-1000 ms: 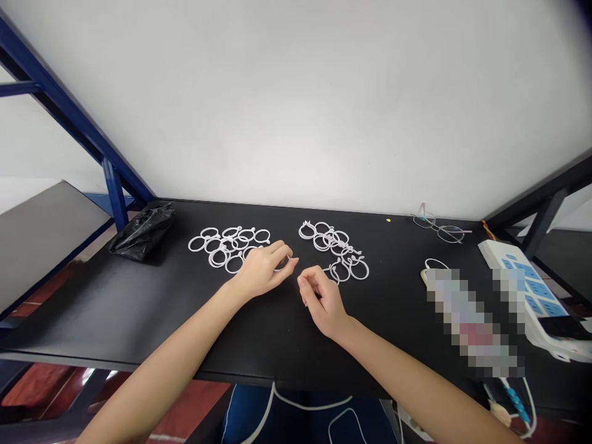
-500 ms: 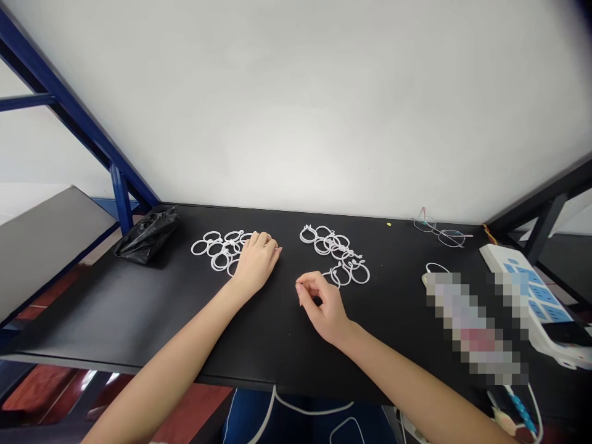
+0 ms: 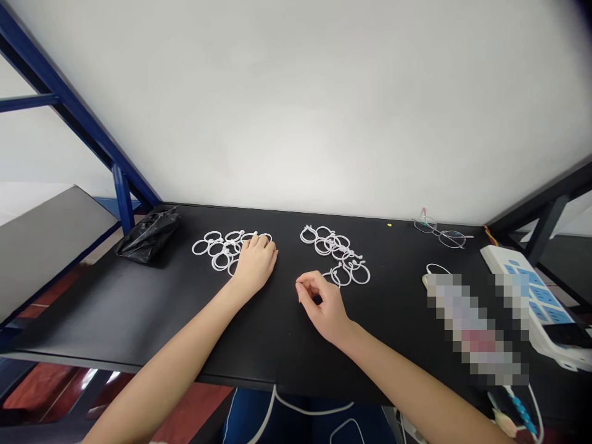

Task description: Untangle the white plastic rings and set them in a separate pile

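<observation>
Two loose groups of thin white rings with small knobbed ends lie on the black tabletop [image 3: 152,308]. My left hand [image 3: 256,259] is palm down over the right side of the left group of white rings [image 3: 216,248]. Its fingers are bent and closed, with the fingertips hidden below; part of one white ring [image 3: 267,235] shows just beyond the knuckles. My right hand [image 3: 322,302] rests in front of the other group of white rings [image 3: 341,246]. Thumb and fingertips meet in a closed loop, and nothing shows between them. Its knuckles partly cover the nearest ring.
A crumpled black plastic bag [image 3: 150,234] lies at the left by a blue metal frame [image 3: 123,194]. To the right are eyeglasses [image 3: 438,232], a blurred-out object [image 3: 472,327] with a cable, and a white power strip [image 3: 531,290]. A white wall [image 3: 296,105] rises behind the table.
My left hand has shifted slightly left and towards me, and a ring now shows beyond its fingers. My right hand has stayed in place.
</observation>
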A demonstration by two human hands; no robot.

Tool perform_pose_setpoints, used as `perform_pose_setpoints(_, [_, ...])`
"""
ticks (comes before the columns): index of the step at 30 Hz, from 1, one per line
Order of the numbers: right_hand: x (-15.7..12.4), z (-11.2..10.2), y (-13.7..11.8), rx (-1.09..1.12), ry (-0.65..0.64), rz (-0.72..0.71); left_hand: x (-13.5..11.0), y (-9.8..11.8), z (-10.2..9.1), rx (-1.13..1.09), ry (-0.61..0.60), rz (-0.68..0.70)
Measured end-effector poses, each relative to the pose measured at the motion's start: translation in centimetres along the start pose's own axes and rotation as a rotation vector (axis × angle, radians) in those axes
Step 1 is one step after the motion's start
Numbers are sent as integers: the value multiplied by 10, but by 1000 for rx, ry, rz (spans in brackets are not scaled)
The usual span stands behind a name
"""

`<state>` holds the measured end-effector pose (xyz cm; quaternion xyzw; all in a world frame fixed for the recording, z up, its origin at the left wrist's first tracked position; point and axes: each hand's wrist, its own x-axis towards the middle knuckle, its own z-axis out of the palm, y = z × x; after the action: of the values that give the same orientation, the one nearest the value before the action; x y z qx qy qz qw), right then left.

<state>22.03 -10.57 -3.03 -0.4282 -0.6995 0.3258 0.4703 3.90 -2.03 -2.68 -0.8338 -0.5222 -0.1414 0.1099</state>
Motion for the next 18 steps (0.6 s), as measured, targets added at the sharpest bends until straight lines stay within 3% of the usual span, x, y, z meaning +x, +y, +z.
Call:
perform_pose_setpoints(11, [4,-3,-5,-228,183,47,1,2,-4,16,-63,-16])
perform_pose_setpoints(18, [8,-4,0,-402,153,29,1,2,-5,-13,-58,-20])
